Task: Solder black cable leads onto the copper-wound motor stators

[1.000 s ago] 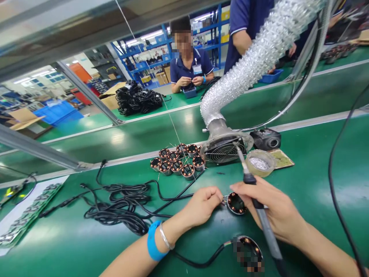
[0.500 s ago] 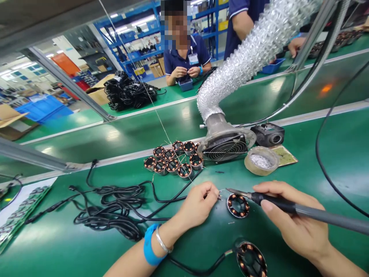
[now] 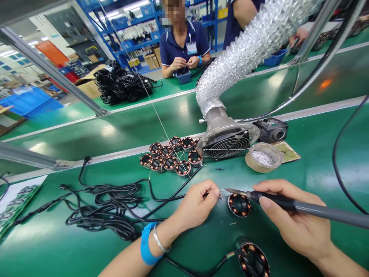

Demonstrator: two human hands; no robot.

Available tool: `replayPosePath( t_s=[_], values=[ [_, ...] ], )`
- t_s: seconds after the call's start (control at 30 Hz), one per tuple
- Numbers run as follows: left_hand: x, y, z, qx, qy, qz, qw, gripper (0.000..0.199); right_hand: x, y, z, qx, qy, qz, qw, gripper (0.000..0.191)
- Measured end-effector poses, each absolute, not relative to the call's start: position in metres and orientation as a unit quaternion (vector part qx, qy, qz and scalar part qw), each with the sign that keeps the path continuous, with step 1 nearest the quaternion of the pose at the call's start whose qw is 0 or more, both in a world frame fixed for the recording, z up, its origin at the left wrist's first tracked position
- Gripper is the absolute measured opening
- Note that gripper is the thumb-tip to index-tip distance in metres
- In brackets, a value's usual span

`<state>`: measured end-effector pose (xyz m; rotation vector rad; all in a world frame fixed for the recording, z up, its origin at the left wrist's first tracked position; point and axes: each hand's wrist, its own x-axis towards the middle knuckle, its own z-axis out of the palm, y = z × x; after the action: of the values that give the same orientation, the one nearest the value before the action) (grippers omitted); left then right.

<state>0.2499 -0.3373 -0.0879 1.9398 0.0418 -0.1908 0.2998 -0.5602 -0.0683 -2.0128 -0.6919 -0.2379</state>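
Observation:
My right hand [image 3: 300, 219] is closed around a soldering iron [image 3: 276, 202], whose tip points left. My left hand [image 3: 198, 204] pinches the end of a black cable [image 3: 173, 197]; thin bare wire ends stick out past the fingertips, close to the iron's tip. Whether tip and wire touch is too small to tell. A thin pale wire [image 3: 157, 113] runs from above down to the back of my left hand. Just under the iron lies a motor stator [image 3: 239, 205] with copper windings. Nearer me, a second stator [image 3: 253, 259] has a black cable joined to it.
Several stators [image 3: 170, 163] stand grouped behind my left hand. Coiled black cables [image 3: 109, 215] lie at left. A fan [image 3: 226, 146] under a silver duct [image 3: 230, 73], a round tub [image 3: 263, 157] and a black holder [image 3: 272, 130] stand behind. Across the bench, a co-worker's hands [image 3: 187, 63] handle something small.
The view has shifted a little, so the background sits slightly lower left or higher. Both hands keep their grips, and the iron's tip stays near the wire ends.

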Motion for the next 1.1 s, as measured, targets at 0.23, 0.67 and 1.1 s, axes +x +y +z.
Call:
replayPosePath(
  t_s=[0.23,0.67,1.1],
  values=[
    [0.25,-0.337,-0.088,0.822,0.008,-0.081,0.563,0.017,0.299,-0.556,-0.066,-0.82,-0.306,-0.109,0.471,0.007],
    [0.251,-0.339,-0.087,0.825,-0.003,-0.079,0.559,0.021,0.284,-0.547,-0.055,-0.771,-0.429,-0.192,0.429,0.019],
    [0.252,-0.34,-0.087,0.822,0.003,-0.087,0.562,0.022,0.284,-0.55,-0.053,-0.776,-0.419,-0.208,0.423,0.018]
  ],
)
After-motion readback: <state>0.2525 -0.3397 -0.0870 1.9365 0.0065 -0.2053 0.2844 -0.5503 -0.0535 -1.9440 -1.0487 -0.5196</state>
